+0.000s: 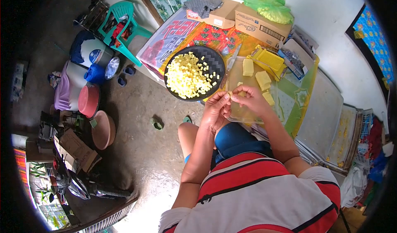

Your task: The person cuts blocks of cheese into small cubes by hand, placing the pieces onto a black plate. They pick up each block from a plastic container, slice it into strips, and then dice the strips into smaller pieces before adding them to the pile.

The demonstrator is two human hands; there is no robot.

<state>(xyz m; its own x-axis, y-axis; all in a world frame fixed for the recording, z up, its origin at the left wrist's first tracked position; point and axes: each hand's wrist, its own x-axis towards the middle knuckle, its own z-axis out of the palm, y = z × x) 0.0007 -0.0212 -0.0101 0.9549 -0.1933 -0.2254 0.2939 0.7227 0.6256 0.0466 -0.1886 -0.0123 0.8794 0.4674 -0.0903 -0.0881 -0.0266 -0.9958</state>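
Both hands meet over the near edge of a clear plastic tray point(240, 116). My left hand point(217, 109) and my right hand point(249, 98) pinch a small yellowish piece point(230, 94) between their fingertips. Beyond the hands, yellow blocks point(263, 80) lie in the tray, with one more block point(248, 67) farther back. A black round tray point(215, 61) to the left holds a heap of small yellow cubes point(188, 75). Between the two trays lies a knife point(234, 57), its blade pointing away. A yellow slotted plastic tool point(266, 61) rests behind the blocks.
Cardboard boxes point(258, 28) line the table's back, one under a green plastic bag point(269, 7). A green chair point(120, 26) stands at the left, near basins point(89, 100). Metal sheets point(318, 109) lie to the right. Slippers point(157, 124) are on the floor.
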